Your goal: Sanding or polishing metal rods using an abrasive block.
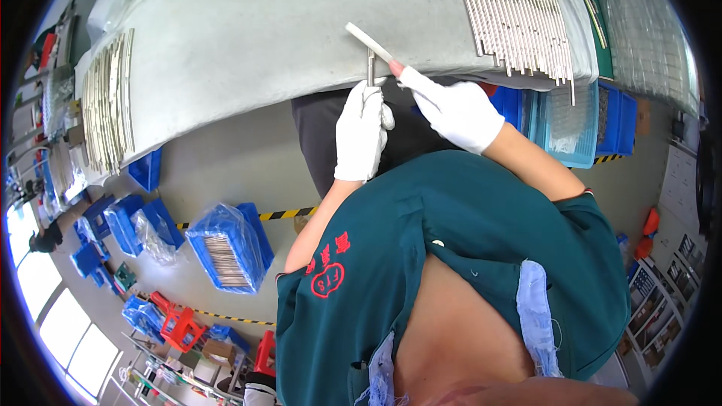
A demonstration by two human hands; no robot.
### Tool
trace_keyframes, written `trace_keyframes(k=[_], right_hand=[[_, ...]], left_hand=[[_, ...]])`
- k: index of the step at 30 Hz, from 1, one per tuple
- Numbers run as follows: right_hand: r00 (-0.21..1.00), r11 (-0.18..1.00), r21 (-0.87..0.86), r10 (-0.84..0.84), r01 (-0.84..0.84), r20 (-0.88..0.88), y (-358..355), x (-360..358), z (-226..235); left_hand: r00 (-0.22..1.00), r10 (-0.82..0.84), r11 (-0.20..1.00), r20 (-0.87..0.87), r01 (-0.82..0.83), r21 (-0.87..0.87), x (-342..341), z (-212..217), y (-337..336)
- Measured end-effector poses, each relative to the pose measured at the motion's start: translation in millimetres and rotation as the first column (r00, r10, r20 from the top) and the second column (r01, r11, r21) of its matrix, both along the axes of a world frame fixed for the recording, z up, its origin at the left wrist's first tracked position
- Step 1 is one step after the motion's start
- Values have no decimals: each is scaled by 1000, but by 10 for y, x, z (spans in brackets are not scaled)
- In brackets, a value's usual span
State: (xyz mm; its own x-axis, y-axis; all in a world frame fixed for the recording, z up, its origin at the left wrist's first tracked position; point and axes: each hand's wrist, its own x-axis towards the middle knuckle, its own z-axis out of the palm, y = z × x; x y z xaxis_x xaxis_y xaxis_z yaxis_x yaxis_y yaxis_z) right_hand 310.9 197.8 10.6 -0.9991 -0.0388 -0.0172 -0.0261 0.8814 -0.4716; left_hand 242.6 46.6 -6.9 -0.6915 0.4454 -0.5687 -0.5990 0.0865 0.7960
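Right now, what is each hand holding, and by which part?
The left hand grips a thin metal rod upright by its lower end. The right hand holds a flat white stick by its near end, laid against the rod.

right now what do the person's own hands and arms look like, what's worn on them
Both hands wear white fabric gloves: the left hand and the right hand. The gloves end at the wrists. The forearms are bare, and short dark teal sleeves of a work shirt cover the upper arms. No watch or markings show on the gloves.

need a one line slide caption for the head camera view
Gloved left hand holds a thin metal rod upright while the gloved right hand works a flat white stick against it.
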Motion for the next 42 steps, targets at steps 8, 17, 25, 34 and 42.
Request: trace_keyframes(k=[8, 17, 25, 34, 42], right_hand=[[1000, 995, 102, 10, -8, -24, -21, 49, -157], [858, 643, -586, -249, 493, 449, -35, -100, -11], [900, 702, -583, -205, 409, 384, -42, -116, -205], [895, 747, -553, -124, 369, 428, -6, -168, -5], [880, 620, -659, -115, 426, 460, 42, -120, -58]], left_hand=[[998, -21, 998, 52, 18, 65, -39, 8, -2], [970, -243, 970, -4, 243, -31, -208, 272, -65], [-298, -497, 774, -815, 274, -571, -496, 898, 396], [-261, -647, 721, -717, 98, -686, -645, 304, 915], [18, -884, 355, -466, -623, -697, -2204, 220, -213]])
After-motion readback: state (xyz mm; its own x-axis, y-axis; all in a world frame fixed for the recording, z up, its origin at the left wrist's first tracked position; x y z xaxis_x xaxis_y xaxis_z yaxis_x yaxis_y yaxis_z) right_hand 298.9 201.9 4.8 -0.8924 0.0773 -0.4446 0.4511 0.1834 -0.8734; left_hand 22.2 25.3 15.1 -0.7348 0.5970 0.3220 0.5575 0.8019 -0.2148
